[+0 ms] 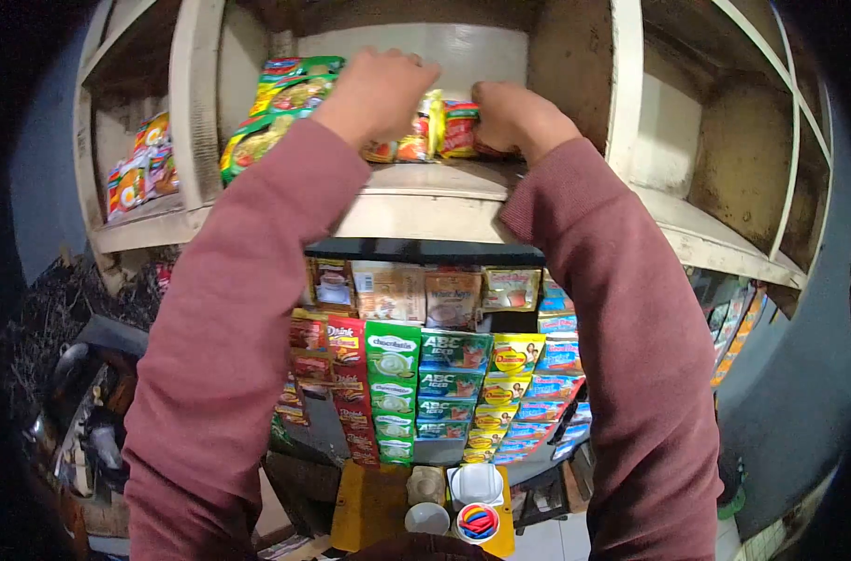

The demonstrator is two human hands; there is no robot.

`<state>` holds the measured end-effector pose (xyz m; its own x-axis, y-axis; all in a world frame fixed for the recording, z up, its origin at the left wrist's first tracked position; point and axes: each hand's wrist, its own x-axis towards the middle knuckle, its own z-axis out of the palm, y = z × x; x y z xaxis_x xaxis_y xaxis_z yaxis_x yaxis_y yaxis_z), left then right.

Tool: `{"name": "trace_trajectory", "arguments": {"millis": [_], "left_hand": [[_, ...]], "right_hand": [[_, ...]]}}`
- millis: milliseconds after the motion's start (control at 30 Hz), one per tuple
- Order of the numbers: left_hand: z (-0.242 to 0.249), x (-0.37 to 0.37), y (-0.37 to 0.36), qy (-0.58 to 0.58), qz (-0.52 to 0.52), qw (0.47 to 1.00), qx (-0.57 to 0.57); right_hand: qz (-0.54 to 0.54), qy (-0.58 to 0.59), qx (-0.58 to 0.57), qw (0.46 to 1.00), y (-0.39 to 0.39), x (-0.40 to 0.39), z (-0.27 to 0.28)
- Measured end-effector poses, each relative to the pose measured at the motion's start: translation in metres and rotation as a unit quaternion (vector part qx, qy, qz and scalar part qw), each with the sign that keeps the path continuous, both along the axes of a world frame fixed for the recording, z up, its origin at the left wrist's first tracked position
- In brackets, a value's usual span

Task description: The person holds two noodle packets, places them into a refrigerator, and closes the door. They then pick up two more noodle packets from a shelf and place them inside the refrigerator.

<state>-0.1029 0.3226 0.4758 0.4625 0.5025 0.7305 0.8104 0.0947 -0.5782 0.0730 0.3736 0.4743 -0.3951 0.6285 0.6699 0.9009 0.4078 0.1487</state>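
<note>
Two hands among small packets inside a shelf compartment.

The left hand is bent over the packets, its back showing; its fingertips are hidden, so whether it pinches or rests cannot be told. The right hand has its fingers curled at the right edge of the red packet, though its grip cannot be made out. The red packet stands between the hands, just beside a yellow packet, on the shelf. Left of the left hand, green packets lie stacked in the same compartment. Farther left, white packets sit in the next compartment. Below the shelf hang strips of sachets.
</note>
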Motion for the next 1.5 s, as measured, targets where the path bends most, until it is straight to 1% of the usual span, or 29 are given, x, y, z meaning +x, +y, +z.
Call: {"name": "trace_trajectory", "arguments": {"millis": [33,67,133,167,233,300,333,367,400,467,500,567,667,700,767,867,933,1000,1033,1067,1133,1267,1300,1333,1367,1400,1433,1467,1500], "left_hand": [[0.000,-0.004,0.004,-0.014,-0.033,0.999,0.029],[0.000,-0.007,0.009,-0.014,-0.043,0.999,0.025],[0.000,-0.010,0.007,-0.005,-0.033,0.999,0.033],[-0.001,-0.009,0.006,-0.012,-0.012,1.000,0.007],[-0.002,-0.008,0.003,-0.009,-0.027,1.000,-0.004],[-0.003,-0.011,0.001,-0.006,-0.040,0.999,-0.014],[-0.004,-0.011,0.001,-0.006,-0.056,0.998,-0.013],[-0.004,-0.011,0.001,-0.005,-0.072,0.997,-0.010],[-0.004,-0.012,0.001,-0.007,-0.072,0.997,-0.006],[-0.004,-0.014,0.000,0.001,-0.032,0.999,-0.003],[-0.004,-0.015,-0.002,0.000,-0.031,1.000,0.001],[-0.003,-0.016,-0.005,-0.009,0.030,0.999,-0.033],[-0.002,-0.015,-0.008,-0.033,0.023,0.998,-0.058],[-0.002,-0.017,-0.007,-0.034,0.023,0.997,-0.058],[-0.003,-0.020,-0.004,-0.032,-0.011,0.999,-0.042],[-0.003,-0.023,-0.002,-0.020,-0.026,0.999,-0.022],[-0.002,-0.022,-0.005,-0.022,-0.021,0.999,-0.033],[-0.003,-0.022,-0.007,-0.021,-0.016,0.999,-0.043],[-0.003,-0.023,-0.008,-0.029,-0.046,0.997,-0.055],[-0.003,-0.023,-0.009,-0.036,-0.077,0.994,-0.067],[-0.001,-0.022,-0.012,-0.045,-0.081,0.992,-0.084],[0.002,-0.022,-0.014,-0.084,-0.096,0.985,-0.120],[0.002,-0.023,-0.012,-0.083,-0.095,0.985,-0.121],[0.002,-0.025,-0.008,-0.102,-0.146,0.978,-0.105],[0.003,-0.026,-0.005,-0.120,-0.195,0.969,-0.088],[0.004,-0.028,-0.001,-0.118,-0.195,0.970,-0.087],[0.006,-0.029,0.002,-0.165,-0.283,0.939,-0.102],[0.008,-0.029,0.005,-0.211,-0.370,0.897,-0.117],[0.008,-0.030,0.005,-0.209,-0.412,0.879,-0.120]], "right_hand": [[0.007,-0.002,-0.004,1.000,-0.003,0.000,0.000],[0.013,-0.006,-0.008,1.000,-0.007,-0.002,-0.002],[0.004,-0.015,-0.006,1.000,-0.006,-0.001,-0.002],[0.000,-0.013,-0.003,1.000,-0.007,-0.001,-0.001],[-0.002,-0.015,0.002,1.000,-0.008,-0.004,0.002],[-0.034,-0.066,0.014,0.997,-0.010,-0.003,0.004],[-0.034,-0.069,0.017,0.997,-0.010,-0.004,0.008],[-0.060,-0.083,-0.022,0.994,-0.010,-0.005,0.014],[-0.087,-0.097,-0.059,0.990,-0.007,-0.005,0.021],[-0.094,-0.115,-0.051,0.988,-0.002,-0.004,0.030],[-0.093,-0.120,-0.058,0.987,0.000,-0.004,0.035],[-0.090,-0.125,-0.062,0.986,0.004,-0.003,0.040],[-0.094,-0.116,-0.079,0.986,-0.002,-0.005,0.037],[-0.091,-0.118,-0.104,0.983,-0.005,-0.005,0.035],[-0.089,-0.123,-0.131,0.980,-0.006,-0.007,0.033],[-0.076,-0.122,-0.105,0.984,0.007,-0.004,0.032],[-0.050,-0.143,0.002,0.988,0.012,-0.003,0.034],[-0.067,-0.140,-0.019,0.988,0.009,-0.003,0.034],[-0.084,-0.135,-0.040,0.986,0.004,-0.005,0.034],[-0.086,-0.133,-0.039,0.987,0.004,-0.004,0.034],[-0.058,-0.135,-0.030,0.989,0.007,-0.003,0.030],[-0.078,-0.121,-0.012,0.990,0.007,-0.008,0.032],[-0.078,-0.083,0.007,0.994,0.009,-0.008,0.033],[-0.076,-0.044,0.028,0.996,0.011,-0.009,0.034],[-0.075,-0.043,0.028,0.996,0.012,-0.007,0.035],[-0.061,0.006,0.065,0.996,0.009,-0.007,0.035],[-0.047,0.054,0.103,0.992,0.006,-0.006,0.036],[-0.047,0.055,0.104,0.992,0.004,-0.007,0.037],[-0.023,0.111,0.160,0.980,0.004,-0.007,0.037]]}}
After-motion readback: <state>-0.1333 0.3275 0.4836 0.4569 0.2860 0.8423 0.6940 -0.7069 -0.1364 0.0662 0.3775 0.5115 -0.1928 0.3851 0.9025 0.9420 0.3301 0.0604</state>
